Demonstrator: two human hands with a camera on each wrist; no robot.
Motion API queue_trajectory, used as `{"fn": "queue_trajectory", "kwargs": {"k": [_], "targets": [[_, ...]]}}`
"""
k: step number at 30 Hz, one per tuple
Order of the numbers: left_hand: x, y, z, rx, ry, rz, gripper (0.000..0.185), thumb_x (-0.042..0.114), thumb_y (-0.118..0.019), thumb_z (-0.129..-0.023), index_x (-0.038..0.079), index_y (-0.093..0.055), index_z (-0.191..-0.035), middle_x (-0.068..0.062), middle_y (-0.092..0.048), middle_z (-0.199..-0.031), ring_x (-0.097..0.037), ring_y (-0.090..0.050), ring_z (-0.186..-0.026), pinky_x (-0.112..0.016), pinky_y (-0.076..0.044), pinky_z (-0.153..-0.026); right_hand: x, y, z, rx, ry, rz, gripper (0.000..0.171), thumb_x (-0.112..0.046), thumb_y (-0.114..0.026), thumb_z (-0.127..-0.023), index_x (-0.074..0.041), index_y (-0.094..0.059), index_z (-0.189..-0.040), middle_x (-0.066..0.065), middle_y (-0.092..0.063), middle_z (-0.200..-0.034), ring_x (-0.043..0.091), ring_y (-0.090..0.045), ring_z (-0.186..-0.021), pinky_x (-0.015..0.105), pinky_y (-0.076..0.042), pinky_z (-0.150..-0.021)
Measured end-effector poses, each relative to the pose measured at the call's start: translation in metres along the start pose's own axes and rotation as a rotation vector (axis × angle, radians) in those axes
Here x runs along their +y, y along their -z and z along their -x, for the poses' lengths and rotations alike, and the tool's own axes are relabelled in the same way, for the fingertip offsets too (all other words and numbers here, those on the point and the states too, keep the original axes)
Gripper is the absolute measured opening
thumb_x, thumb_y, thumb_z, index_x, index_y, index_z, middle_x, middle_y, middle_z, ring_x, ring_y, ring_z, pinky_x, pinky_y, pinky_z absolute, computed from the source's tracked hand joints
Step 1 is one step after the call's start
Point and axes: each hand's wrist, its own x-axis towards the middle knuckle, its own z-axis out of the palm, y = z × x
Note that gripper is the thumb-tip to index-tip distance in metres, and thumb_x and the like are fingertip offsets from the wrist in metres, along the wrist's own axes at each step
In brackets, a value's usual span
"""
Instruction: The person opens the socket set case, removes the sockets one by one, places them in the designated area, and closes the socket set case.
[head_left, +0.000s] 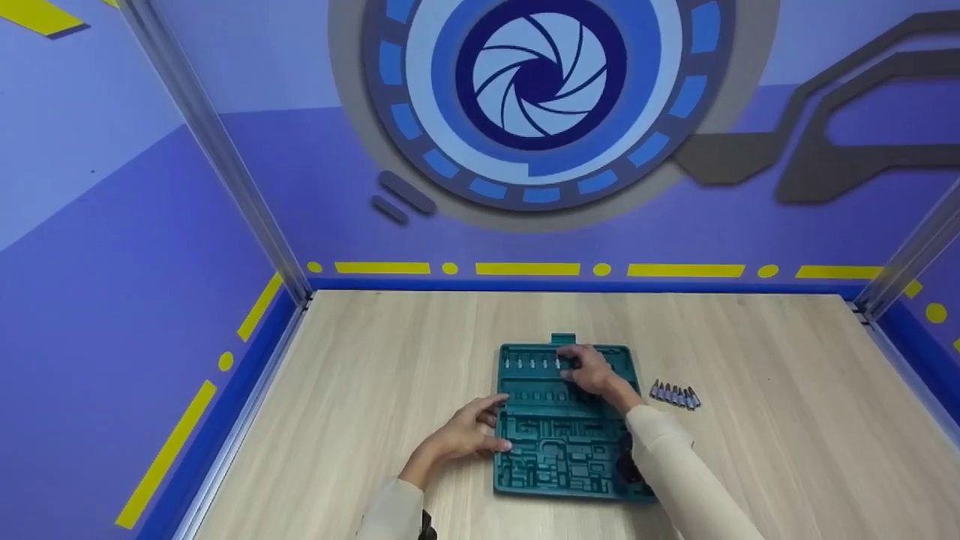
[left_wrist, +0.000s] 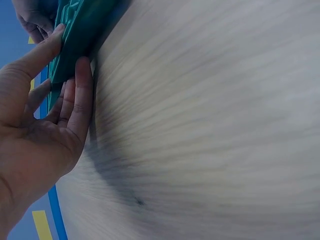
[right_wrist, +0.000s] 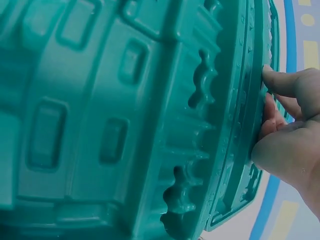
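A green plastic bit case (head_left: 562,412) lies spread open on the table, its moulded slots facing up. Several small silvery screwdriver bits (head_left: 532,362) stand in a row in its far section. My right hand (head_left: 589,369) is over that row, thumb and index finger pinching around a bit (head_left: 558,363) at the row's right end. In the right wrist view the right fingertips (right_wrist: 268,75) reach into the far section and hide the bit. My left hand (left_wrist: 47,105) grips the case's left edge, thumb on top of the rim and the other fingers along its side.
Several loose bits (head_left: 675,394) lie side by side on the wooden table (head_left: 787,397), right of the case. A blue-purple wall (head_left: 300,187) with yellow marks stands behind, and side walls with metal posts (head_left: 217,150) bound the table.
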Motion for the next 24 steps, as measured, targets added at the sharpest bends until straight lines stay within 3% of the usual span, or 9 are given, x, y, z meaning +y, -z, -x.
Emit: {"fn": "queue_trajectory", "kwargs": {"k": [5,9,14,20,24], "targets": [[0.0006,0.0003,0.0004,-0.004,0.009,0.016,0.082,0.01,-0.083,-0.086,0.012,-0.041,-0.156,-0.015,-0.052,-0.13,-0.028,-0.05,-0.118,-0.035,-0.056,-0.082,0.0012,-0.0016,0.0012,0.012,-0.018,-0.06,0.037,0.001,-0.06,-0.097,0.001,-0.06,-0.134,0.025,-0.052,-0.142,0.046,-0.041,-0.138,0.068,-0.024,-0.118],[0.0009,0.0003,-0.0008,-0.004,0.011,0.013,0.082,0.009,-0.083,-0.085,0.012,-0.041,-0.156,-0.015,-0.052,-0.128,-0.027,-0.05,-0.117,-0.033,-0.055,-0.082,0.0005,-0.0003,0.0013,0.003,-0.067,-0.082,0.042,-0.002,-0.059,-0.099,0.003,-0.056,-0.141,0.027,-0.044,-0.15,0.045,-0.039,-0.141,0.065,-0.029,-0.118],[0.0035,-0.0004,-0.004,-0.002,0.003,0.013,0.082,0.009,-0.083,-0.085,0.011,-0.042,-0.155,-0.013,-0.052,-0.128,-0.026,-0.05,-0.115,-0.031,-0.054,-0.084,-0.0014,0.0052,0.0001,-0.033,-0.082,-0.052,0.044,-0.003,-0.058,-0.1,0.002,-0.055,-0.144,0.026,-0.038,-0.155,0.048,-0.031,-0.146,0.067,-0.023,-0.12],[0.0024,-0.0029,-0.0053,-0.014,0.011,0.06,0.082,0.008,-0.083,-0.085,0.01,-0.041,-0.156,-0.013,-0.051,-0.133,-0.025,-0.049,-0.117,-0.033,-0.055,-0.084,-0.0007,0.0065,-0.001,-0.013,-0.083,-0.035,0.043,-0.001,-0.059,-0.098,0.002,-0.057,-0.141,0.026,-0.045,-0.148,0.046,-0.038,-0.14,0.066,-0.026,-0.119],[0.0016,-0.0009,-0.0025,0.0,0.049,0.064,0.082,0.009,-0.083,-0.084,0.013,-0.043,-0.155,-0.011,-0.051,-0.132,-0.025,-0.049,-0.117,-0.034,-0.056,-0.085,-0.0035,0.0018,-0.0023,0.014,-0.072,-0.11,0.029,-0.002,-0.058,-0.1,0.0,-0.063,-0.128,0.021,-0.059,-0.132,0.042,-0.046,-0.132,0.066,-0.026,-0.118]]}}
